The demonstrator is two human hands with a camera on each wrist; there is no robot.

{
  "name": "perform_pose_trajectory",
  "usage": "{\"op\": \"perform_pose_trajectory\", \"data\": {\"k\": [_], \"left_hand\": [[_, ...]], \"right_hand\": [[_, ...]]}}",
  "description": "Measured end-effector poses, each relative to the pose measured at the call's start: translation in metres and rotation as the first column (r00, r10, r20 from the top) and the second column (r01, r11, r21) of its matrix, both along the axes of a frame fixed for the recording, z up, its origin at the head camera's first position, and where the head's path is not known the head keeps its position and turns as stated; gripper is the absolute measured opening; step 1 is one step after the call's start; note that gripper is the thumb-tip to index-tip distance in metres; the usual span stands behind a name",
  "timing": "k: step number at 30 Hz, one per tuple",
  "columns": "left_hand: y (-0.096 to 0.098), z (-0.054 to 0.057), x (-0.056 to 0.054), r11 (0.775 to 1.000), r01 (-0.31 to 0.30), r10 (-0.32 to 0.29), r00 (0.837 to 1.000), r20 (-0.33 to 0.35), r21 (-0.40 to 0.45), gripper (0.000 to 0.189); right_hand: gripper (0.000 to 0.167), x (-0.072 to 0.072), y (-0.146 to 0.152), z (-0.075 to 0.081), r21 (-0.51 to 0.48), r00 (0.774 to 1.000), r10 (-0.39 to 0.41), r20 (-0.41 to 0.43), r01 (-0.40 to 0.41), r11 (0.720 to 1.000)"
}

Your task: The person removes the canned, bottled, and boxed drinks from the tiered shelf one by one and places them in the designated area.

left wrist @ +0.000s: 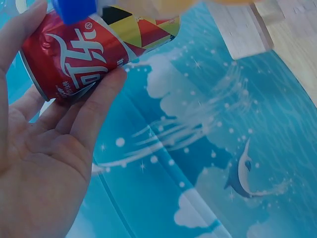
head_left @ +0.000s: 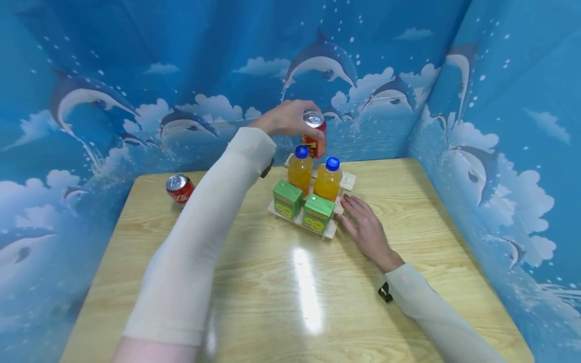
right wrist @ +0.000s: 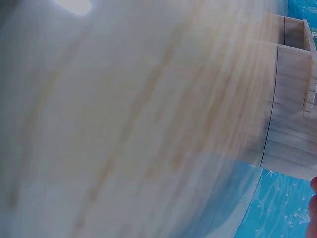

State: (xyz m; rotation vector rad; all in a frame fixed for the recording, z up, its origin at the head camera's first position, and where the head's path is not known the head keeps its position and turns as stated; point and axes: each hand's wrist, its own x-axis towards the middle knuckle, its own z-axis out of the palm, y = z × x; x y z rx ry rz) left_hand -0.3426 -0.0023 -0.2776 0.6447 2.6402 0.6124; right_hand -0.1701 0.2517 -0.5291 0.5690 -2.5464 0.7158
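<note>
My left hand [head_left: 289, 119] grips a red cola can [head_left: 311, 145] from above, over the back of a small stepped wooden rack [head_left: 348, 181]. In the left wrist view, thumb and fingers curl round the can [left wrist: 81, 52]. Two orange juice bottles with blue caps, a left bottle [head_left: 299, 174] and a right bottle [head_left: 328, 182], stand on the middle step. Two green drink cartons, a left carton [head_left: 287, 200] and a right carton [head_left: 317, 214], occupy the front step. My right hand [head_left: 366, 229] touches the rack's right side with fingers extended; only fingertips [right wrist: 312, 213] show in the right wrist view.
Another red cola can [head_left: 179, 189] stands near the back left edge of the wooden table [head_left: 254, 302]. Blue dolphin-print curtains [head_left: 204, 60] hang behind and at both sides. My left forearm [head_left: 195, 237] crosses over the table's left half.
</note>
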Motion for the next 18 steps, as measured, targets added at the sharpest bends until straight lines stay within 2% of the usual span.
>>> {"op": "perform_pose_trajectory", "data": {"k": [8, 18], "left_hand": [[-0.023, 0.002, -0.001, 0.999, -0.054, 0.054, 0.998, -0.020, -0.002, 0.073], [-0.056, -0.001, -0.005, 0.996, -0.088, 0.089, 0.995, -0.041, 0.015, 0.082]], "right_hand": [[0.051, 0.000, -0.001, 0.000, 0.008, 1.000, -0.004, -0.007, 0.004, 1.000], [0.050, 0.001, -0.002, 0.002, 0.014, 1.000, -0.007, 0.007, 0.007, 1.000]]}}
